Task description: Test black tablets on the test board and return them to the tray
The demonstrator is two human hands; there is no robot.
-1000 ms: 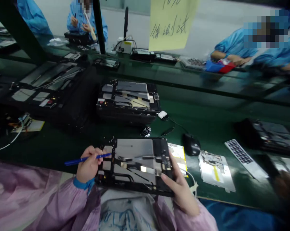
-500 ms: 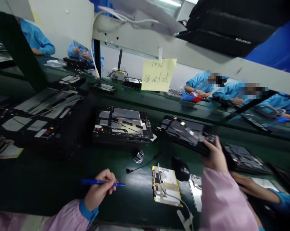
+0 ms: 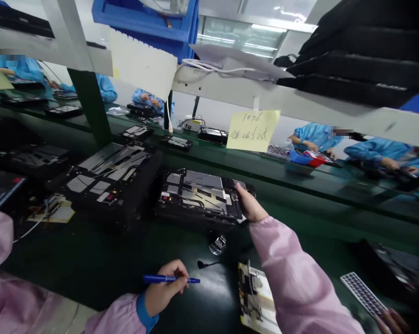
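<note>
One dark green tabletop [image 3: 91,260], opened tablet [image 3: 199,195] flat on a black stack [image 3: 181,219] mid-tabletop, right hand [image 3: 248,207] clamped on its right edge, left hand [image 3: 165,288] near front edge, pinching blue pen [image 3: 169,279] held level

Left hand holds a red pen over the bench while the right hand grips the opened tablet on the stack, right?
Not quite. The head view shows the pen in the left hand is blue, not red. The rest stands: the right hand grips the right edge of the opened tablet on the stack.
</note>
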